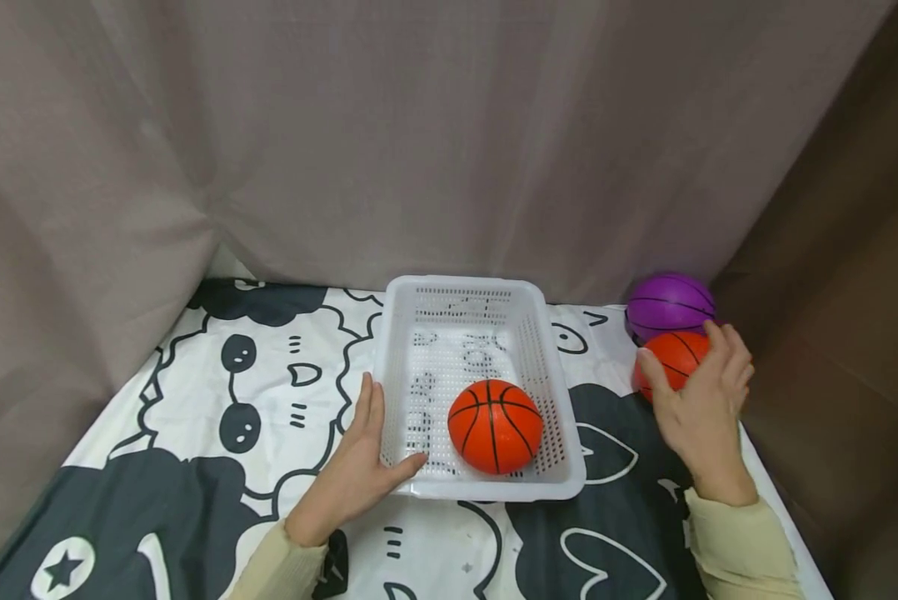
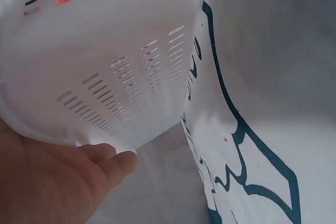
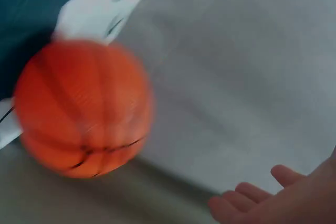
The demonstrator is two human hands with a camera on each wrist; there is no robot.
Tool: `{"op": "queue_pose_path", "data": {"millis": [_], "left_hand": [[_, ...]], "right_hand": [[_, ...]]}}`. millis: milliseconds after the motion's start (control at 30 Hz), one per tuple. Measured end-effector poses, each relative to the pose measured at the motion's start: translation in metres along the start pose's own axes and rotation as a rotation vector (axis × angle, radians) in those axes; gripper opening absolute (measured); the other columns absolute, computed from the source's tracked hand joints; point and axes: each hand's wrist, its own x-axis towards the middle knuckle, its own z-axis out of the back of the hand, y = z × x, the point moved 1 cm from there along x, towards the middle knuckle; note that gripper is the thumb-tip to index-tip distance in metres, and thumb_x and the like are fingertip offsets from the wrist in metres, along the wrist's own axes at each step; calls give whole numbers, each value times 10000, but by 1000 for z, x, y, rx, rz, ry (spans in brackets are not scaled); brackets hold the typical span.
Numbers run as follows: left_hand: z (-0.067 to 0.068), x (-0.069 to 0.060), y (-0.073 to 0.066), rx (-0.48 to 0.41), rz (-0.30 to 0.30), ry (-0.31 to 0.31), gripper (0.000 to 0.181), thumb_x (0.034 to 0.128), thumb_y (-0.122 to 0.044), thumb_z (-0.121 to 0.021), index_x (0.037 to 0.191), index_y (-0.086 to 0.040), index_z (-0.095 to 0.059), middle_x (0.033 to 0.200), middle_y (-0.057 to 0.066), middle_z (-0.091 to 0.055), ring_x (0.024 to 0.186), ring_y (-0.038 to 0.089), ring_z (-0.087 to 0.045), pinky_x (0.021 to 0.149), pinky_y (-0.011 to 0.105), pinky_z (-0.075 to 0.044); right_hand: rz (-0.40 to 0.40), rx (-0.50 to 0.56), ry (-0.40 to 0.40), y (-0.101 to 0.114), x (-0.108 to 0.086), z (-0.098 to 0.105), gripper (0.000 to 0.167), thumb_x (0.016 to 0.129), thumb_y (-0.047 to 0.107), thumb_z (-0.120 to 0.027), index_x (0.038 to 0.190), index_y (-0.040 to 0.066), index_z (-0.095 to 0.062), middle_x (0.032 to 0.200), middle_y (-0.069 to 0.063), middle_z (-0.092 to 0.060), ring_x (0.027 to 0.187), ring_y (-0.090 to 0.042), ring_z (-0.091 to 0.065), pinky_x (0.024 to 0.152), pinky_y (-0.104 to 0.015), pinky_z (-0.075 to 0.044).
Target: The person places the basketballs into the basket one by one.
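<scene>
A white perforated basket holds an orange ball near its front right. My left hand rests against the basket's front left corner, fingers straight along the outer side and thumb at the front rim. On the right, a second orange ball lies just in front of a purple ball. Over that second orange ball my right hand has its thumb and fingers spread; in the right wrist view a gap shows between hand and ball.
A black-and-white patterned cloth covers the surface under the basket and balls. Grey-brown curtains hang behind it and at both sides, close to the purple ball and the basket's back edge.
</scene>
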Motion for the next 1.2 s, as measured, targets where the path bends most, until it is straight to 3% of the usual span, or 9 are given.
{"op": "queue_pose_path", "data": {"millis": [100,233,467,700,1067,1200], "left_hand": [[0,1,-1,5,-7,-1,1160,815,-524,-723,1542,-26,31,1601,38,199,1457,305,-81,1129,470,-232],[0,-1,0,8,-7,-5,1151,821,-522,-718,1541,-25,30,1603,40,195,1455,302,-90,1127,466,-245],[-1,2,0,-19,-13,-1,1154,818,-527,-717,1546,-45,38,1602,8,201,1456,294,-101,1125,469,-248],[-3,1,1,-39,14,-2,1194,784,-486,-767,1547,-52,42,1601,-3,206,1452,292,-121,1117,458,-271],[-2,-1,0,-34,15,-1,1261,739,-588,-761,1546,-60,50,1599,6,204,1452,294,-111,1117,446,-269],[-1,-1,0,-31,43,4,1300,704,-639,-758,1550,-97,68,1595,-31,217,1450,285,-130,1111,442,-289]], "right_hand": [[-91,-58,-18,-28,9,1,889,884,536,-606,1510,65,-185,1530,-198,-115,1377,-386,-110,1054,-645,-112],[-183,-126,-17,-60,9,-12,945,862,587,-595,1505,38,-172,1536,-219,-84,1376,-410,-92,1042,-649,-108],[-319,-192,67,-92,13,-23,1047,838,643,-578,1535,52,-65,1563,-222,19,1387,-442,-47,1063,-664,-66],[-337,-201,110,-98,21,-29,1122,803,679,-599,1556,74,-29,1568,-244,25,1388,-476,-55,1057,-700,-82],[-398,-199,168,-100,26,-38,1227,734,688,-673,1557,90,13,1546,-275,33,1357,-524,-75,1009,-738,-124],[-405,-202,177,-101,26,-40,1209,742,664,-686,1557,99,7,1536,-278,39,1348,-524,-70,981,-747,-159]]}}
